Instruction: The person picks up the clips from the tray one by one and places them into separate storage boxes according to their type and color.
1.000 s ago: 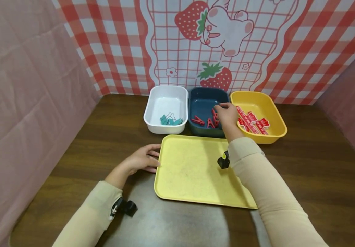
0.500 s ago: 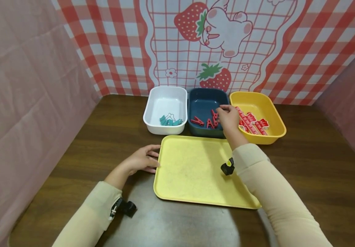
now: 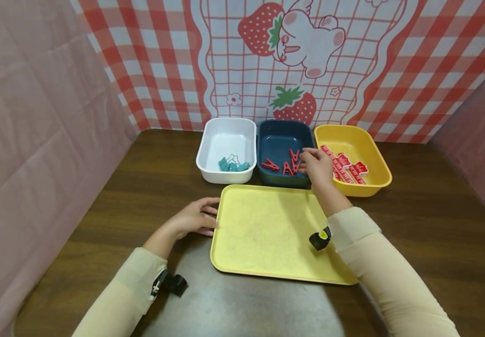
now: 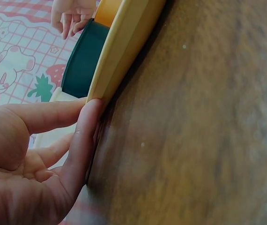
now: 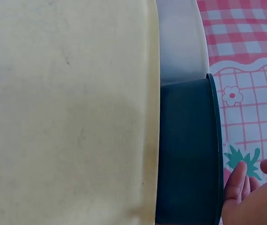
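My left hand [image 3: 191,218] rests its fingertips against the left edge of a yellow tray [image 3: 263,234]. The left wrist view shows the thumb and forefinger [image 4: 54,115] meeting at the rim. Over the right side of a dark blue bin [image 3: 283,180], my right hand [image 3: 320,171] hovers with loosely bent fingers and nothing between them. Several red clothespins [image 3: 287,167] lie inside that bin, just left of the fingertips. From the right wrist, a gap shows between thumb and fingers [image 5: 236,180] beside the bin's rim.
Left of the blue bin stands a white bin [image 3: 227,176] with teal clips [image 3: 235,164] in it. A yellow bin [image 3: 371,145] to the right holds red-and-white printed pieces [image 3: 343,167]. A checked cloth [image 3: 162,65] hangs behind the wooden table [image 3: 419,210].
My right hand has drawn back slightly right and toward me from the clothespins, and its fingers have spread. The left hand and tray stay put.
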`<control>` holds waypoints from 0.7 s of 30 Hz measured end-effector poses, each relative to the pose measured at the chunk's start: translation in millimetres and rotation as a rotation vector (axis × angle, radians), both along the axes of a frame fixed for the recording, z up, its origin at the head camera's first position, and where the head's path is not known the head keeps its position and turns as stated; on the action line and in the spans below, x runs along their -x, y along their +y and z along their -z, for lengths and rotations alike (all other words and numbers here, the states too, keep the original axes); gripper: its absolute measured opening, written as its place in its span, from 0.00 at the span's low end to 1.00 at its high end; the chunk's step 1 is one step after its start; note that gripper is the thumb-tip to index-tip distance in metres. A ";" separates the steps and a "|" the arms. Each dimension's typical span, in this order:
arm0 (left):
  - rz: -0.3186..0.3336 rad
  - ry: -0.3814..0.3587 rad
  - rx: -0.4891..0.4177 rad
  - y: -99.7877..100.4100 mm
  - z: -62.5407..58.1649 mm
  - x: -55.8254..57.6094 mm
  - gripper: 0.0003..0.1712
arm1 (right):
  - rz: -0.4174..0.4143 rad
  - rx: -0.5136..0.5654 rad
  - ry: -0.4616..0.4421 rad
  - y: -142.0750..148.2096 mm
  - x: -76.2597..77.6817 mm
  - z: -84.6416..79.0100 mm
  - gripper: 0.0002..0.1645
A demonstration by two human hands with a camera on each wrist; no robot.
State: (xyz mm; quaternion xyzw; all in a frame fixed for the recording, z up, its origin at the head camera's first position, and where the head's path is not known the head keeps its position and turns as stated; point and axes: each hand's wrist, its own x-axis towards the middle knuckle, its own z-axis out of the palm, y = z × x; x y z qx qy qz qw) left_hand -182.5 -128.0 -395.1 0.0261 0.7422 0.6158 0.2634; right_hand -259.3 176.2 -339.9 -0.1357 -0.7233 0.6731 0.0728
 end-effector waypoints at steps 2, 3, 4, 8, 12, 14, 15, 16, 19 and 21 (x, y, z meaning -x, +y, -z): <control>0.002 0.000 -0.001 0.2 -0.2 -0.1 0.40 | -0.003 0.011 0.004 1.0 -3.4 -0.1 0.22; 0.002 0.000 -0.002 0.3 -0.4 -0.2 0.40 | -0.006 0.019 0.006 1.5 -5.2 -0.1 0.22; 0.003 0.002 -0.005 0.4 -0.4 -0.2 0.40 | -0.011 0.020 0.005 2.2 -7.0 0.0 0.21; 0.007 0.004 -0.011 0.9 -0.9 -0.5 0.40 | -0.034 0.019 -0.002 4.7 -14.4 0.1 0.20; 0.005 0.005 -0.009 1.2 -1.7 -1.0 0.40 | -0.055 0.025 -0.031 6.3 -21.4 -0.6 0.18; 0.002 0.005 -0.009 1.2 -2.1 -1.3 0.40 | -0.064 0.035 -0.048 7.1 -24.6 -1.2 0.16; 0.000 0.005 -0.008 1.1 -2.3 -1.4 0.40 | -0.068 0.039 -0.051 7.5 -26.1 -1.3 0.16; -0.001 0.005 -0.008 1.1 -2.5 -1.5 0.40 | -0.072 0.037 -0.054 7.7 -27.7 -1.5 0.16; -0.003 0.004 -0.005 0.8 -3.1 -2.0 0.40 | -0.086 0.021 -0.047 8.3 -32.2 -1.4 0.16; -0.003 0.003 -0.003 0.5 -3.3 -2.3 0.40 | -0.098 0.011 -0.038 8.6 -35.8 -1.5 0.16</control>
